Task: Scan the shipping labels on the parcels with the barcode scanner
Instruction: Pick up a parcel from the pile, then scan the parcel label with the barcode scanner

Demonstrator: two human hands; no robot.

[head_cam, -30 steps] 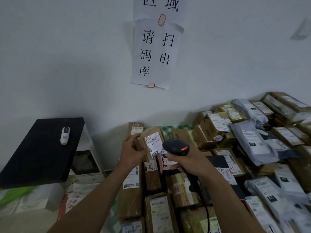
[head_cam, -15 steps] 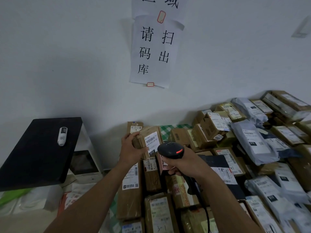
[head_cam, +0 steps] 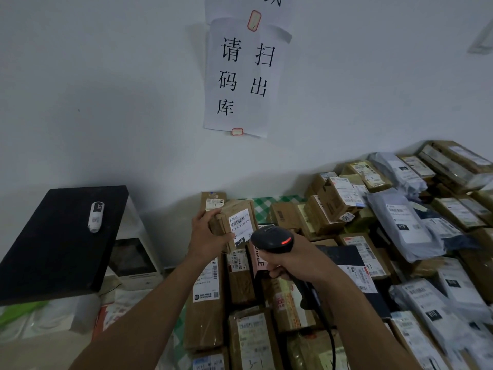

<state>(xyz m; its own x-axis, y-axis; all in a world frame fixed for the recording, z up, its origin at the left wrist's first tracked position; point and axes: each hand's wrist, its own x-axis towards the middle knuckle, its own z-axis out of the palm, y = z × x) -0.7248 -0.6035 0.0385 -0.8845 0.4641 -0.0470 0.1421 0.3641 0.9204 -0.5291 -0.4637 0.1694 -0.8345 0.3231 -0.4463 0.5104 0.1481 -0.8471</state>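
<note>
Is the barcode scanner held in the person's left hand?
No, the right hand grips the barcode scanner, while the left hand holds a brown parcel.

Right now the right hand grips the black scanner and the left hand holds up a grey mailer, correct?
No. The head view shows the left hand holding up a brown parcel, not a grey mailer. The right hand does grip the black scanner.

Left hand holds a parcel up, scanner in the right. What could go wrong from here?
1. Labelled parcels lie right under the shipping label on the held parcel; the barcode scanner in the right hand might read the wrong one.
2. The left hand grips that parcel by one side only; it could slip.
3. The scanner's cable trails over those parcels and may snag.
</note>
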